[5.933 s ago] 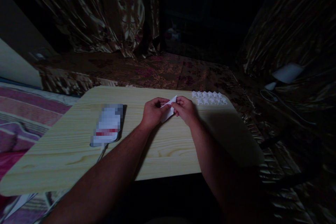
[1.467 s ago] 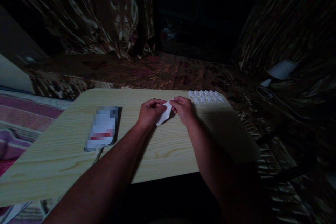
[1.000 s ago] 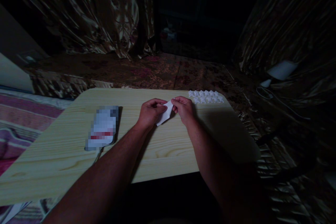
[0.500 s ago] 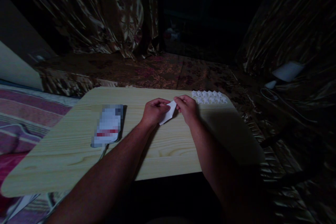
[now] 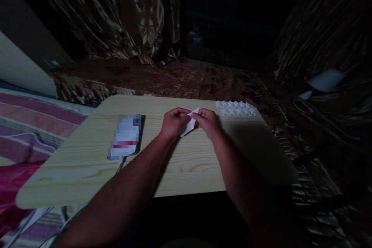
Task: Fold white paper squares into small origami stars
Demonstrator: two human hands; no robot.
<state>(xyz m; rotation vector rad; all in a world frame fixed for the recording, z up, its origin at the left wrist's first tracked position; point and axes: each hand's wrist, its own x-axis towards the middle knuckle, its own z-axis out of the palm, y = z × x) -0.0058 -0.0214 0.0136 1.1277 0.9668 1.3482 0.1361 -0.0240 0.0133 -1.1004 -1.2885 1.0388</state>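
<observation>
A small folded piece of white paper (image 5: 188, 127) is held between my two hands, just above the wooden table (image 5: 186, 166). My left hand (image 5: 173, 122) pinches its left side, thumb on top. My right hand (image 5: 208, 121) grips the right edge with thumb and fingers, the thumb lying over the paper near its upper part. One pointed corner sticks up between the hands, another points down towards me. Beyond my right hand, several small white folded paper pieces (image 5: 236, 107) stand in two rows at the table's far right corner.
Left of my arms lies a phone (image 5: 124, 137), blurred out, with a white cable (image 5: 120, 166) at its near end. A striped bedspread (image 5: 37, 114) borders the table on the left. A white lamp (image 5: 327, 80) stands off to the right, and curtains (image 5: 139, 15) hang behind.
My right thumb has moved from the paper's upper corner down onto its face, leaving that corner exposed. The whole view has shifted slightly, so the table appears further right.
</observation>
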